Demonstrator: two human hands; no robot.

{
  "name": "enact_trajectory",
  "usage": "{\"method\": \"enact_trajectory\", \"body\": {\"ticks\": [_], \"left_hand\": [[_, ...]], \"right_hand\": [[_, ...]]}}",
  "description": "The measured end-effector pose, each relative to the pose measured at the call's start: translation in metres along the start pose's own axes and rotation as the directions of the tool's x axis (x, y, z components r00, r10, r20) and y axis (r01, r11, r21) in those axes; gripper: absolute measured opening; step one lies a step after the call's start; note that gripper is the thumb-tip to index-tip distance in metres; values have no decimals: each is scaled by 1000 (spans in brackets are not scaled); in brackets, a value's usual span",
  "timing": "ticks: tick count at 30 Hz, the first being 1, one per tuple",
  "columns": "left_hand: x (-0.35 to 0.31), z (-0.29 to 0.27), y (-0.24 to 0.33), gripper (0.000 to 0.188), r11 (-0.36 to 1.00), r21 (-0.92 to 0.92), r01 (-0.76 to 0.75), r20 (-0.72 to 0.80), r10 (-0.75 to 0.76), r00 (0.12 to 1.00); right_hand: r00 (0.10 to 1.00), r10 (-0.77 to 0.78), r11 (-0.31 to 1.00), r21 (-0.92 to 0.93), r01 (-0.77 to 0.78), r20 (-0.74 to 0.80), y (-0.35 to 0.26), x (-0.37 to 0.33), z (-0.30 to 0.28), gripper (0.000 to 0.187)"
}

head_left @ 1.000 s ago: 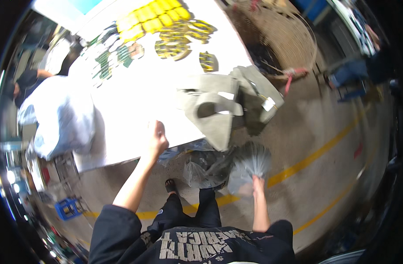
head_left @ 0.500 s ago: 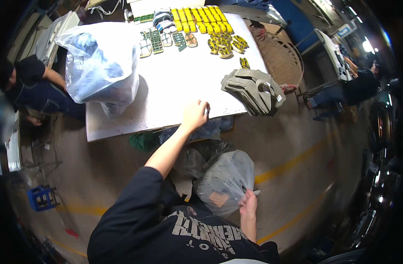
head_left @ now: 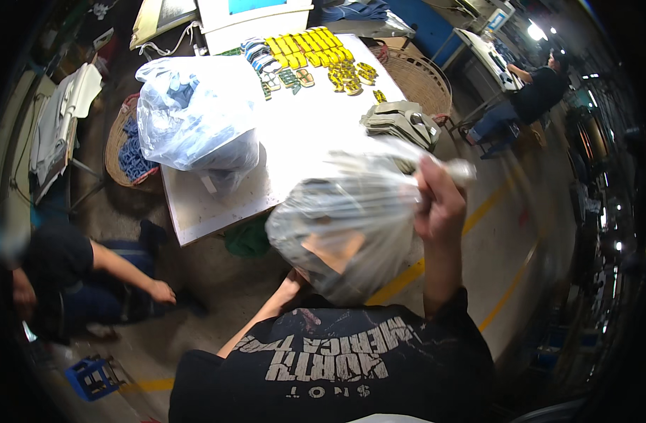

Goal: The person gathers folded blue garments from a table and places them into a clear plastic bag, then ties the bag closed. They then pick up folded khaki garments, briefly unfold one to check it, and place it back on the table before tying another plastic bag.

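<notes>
A clear plastic bag [head_left: 337,225] is lifted in front of me, filled with greyish folded pieces and showing a brown patch through its side. My right hand [head_left: 441,197] is closed around its gathered neck, at the bag's right. Low on the left, my left hand [head_left: 293,280] is at the bag's underside, its fingers mostly hidden. Behind the bag is a white table [head_left: 196,208]. A stack of khaki fabric pieces [head_left: 402,121] lies near its right edge, partly covered by the raised bag.
On the table stand a large plastic bag of bluish cloth [head_left: 196,116], yellow bundles [head_left: 309,48] and yellow-black bundles [head_left: 351,76]. Wicker baskets flank it, left [head_left: 115,151] and right [head_left: 425,77]. One person [head_left: 62,275] is close on my left, near a blue stool [head_left: 94,377]; another [head_left: 541,95] sits far right.
My right hand has raised the bag from beside my legs to in front of the table. My left hand has come back from the table edge to the bag's underside.
</notes>
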State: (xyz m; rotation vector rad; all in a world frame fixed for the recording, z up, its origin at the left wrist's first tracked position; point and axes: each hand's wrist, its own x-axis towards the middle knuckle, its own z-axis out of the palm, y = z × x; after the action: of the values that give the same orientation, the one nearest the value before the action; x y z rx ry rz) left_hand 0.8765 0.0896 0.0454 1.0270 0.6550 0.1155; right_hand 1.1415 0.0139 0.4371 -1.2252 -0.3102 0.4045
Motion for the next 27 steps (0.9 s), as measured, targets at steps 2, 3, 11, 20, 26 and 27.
{"method": "enact_trajectory", "body": {"ticks": [2,3,11,20,26,27], "left_hand": [[30,10,23,66,981,-143,131,-79,-144,986],[41,10,38,66,976,-142,165,-102,-180,978],[63,-9,135,38,825,559,-85,-214,242,946],[48,17,257,20,603,703,-377,-203,678,707],[95,62,317,20,372,795,-478,29,765,644],[104,66,318,19,352,800,-486,58,761,647]], "right_hand": [[989,-111,990,-80,120,100,-6,10,33,26],[982,-137,983,-108,151,130,-6,16,45,27],[911,-142,722,-589,363,388,124,129,68,31],[871,8,896,-389,212,492,189,104,-1,37],[847,-522,434,-823,367,102,190,198,-90,22],[834,-551,208,-972,107,-26,194,214,-107,33]]}}
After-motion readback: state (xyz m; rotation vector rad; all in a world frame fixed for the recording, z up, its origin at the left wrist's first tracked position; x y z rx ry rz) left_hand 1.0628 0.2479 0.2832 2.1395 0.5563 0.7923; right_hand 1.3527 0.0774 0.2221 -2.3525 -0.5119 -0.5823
